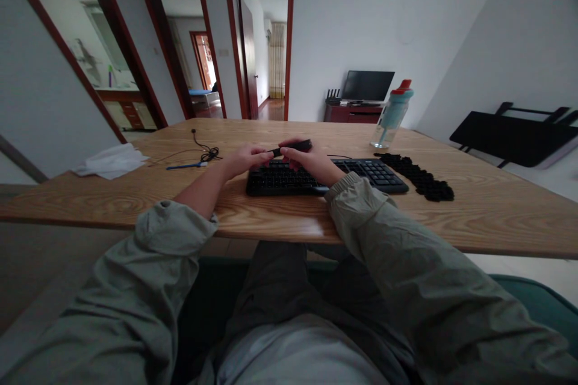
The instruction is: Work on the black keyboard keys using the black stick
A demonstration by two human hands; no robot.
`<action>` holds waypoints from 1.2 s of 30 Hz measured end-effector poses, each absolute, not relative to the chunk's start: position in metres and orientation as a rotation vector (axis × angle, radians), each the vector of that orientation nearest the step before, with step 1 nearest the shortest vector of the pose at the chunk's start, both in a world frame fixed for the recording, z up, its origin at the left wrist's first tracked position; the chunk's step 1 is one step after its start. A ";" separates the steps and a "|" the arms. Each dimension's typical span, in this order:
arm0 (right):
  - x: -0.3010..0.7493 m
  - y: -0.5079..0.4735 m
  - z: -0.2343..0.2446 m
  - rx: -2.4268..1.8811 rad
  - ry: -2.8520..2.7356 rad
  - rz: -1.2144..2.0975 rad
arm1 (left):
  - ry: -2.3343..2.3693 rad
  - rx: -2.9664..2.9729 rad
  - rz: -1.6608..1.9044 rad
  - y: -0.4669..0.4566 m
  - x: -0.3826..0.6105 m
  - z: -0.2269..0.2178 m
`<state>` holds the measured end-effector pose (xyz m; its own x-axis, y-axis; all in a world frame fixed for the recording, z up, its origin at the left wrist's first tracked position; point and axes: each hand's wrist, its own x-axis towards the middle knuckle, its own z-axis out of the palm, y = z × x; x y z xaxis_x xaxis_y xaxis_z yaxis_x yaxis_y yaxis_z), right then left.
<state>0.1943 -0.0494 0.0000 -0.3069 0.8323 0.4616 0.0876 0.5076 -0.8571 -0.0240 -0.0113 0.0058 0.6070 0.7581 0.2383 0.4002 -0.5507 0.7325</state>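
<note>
Both hands meet above a black keyboard [280, 182] that lies flat near the table's front edge. My left hand [250, 158] pinches one end of a slim black stick-like object [301, 145]. Around its thicker part, my right hand [307, 157] is closed; I cannot make out exactly what the object is. Right of the keyboard lies a bumpy strip of small black pieces [418, 175], too dark to tell apart. A thin blue-handled brush [186, 165] rests on the table left of my left hand, beside a coiled black cable [208, 153].
A clear bottle with a red lid [392, 114] stands upright at the table's back right. White tissue [111, 160] lies crumpled on the left of the wooden table [289, 219]. Beyond are doorways, a screen [368, 85] on a cabinet, and a folded black table [515, 138].
</note>
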 end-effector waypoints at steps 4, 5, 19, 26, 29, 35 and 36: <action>0.193 -0.040 -0.009 -0.817 -1.680 0.878 | 0.944 2.170 0.694 -0.005 -0.032 0.007; 0.194 -0.038 -0.011 -0.829 -1.674 0.862 | 0.987 2.166 0.720 -0.001 -0.037 0.007; 0.191 -0.039 -0.021 -0.931 -1.728 0.886 | 1.200 2.233 0.565 -0.002 -0.063 0.006; 0.186 -0.039 -0.021 -0.979 -1.722 0.883 | 1.177 2.287 0.540 0.000 -0.063 0.003; 0.185 -0.039 -0.021 -0.988 -1.686 0.918 | 1.167 2.316 0.519 -0.001 -0.063 0.003; 0.184 -0.037 -0.023 -1.003 -1.666 0.953 | 1.147 2.329 0.433 0.001 -0.063 0.001; 0.184 -0.037 -0.023 -1.001 -1.663 0.955 | 1.150 2.329 0.429 0.001 -0.063 0.000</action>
<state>0.1844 -0.0370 -0.0232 -0.2241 0.9208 0.3194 0.1883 0.3624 -0.9128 -0.0634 0.0008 0.0004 0.5929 0.8033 0.0571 0.6444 -0.5157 0.5646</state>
